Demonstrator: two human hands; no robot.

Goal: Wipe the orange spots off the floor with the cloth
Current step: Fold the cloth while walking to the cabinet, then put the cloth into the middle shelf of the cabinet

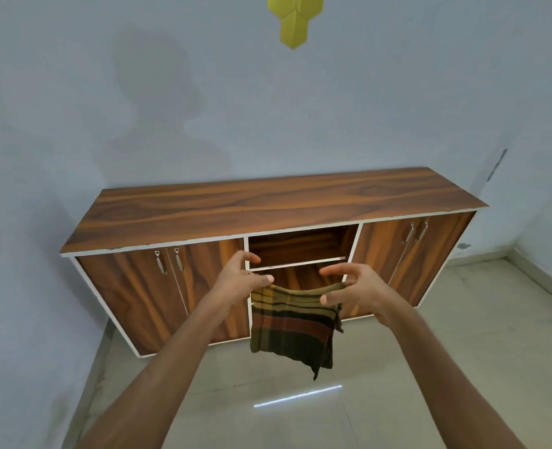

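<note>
In front of the cabinet (158, 290), the cloth (292, 325) hangs by its top edge, left hand (239, 280) and right hand (355, 291) pinching the corners. The floor (397, 367) lies at six o'clock; no orange spots show.

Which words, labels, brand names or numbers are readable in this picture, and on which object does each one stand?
None: no readable text appears anywhere.
The striped cloth, held up by the left hand and right hand, shows no label.
The wooden cabinet and the yellow wall decoration carry no writing.
</note>
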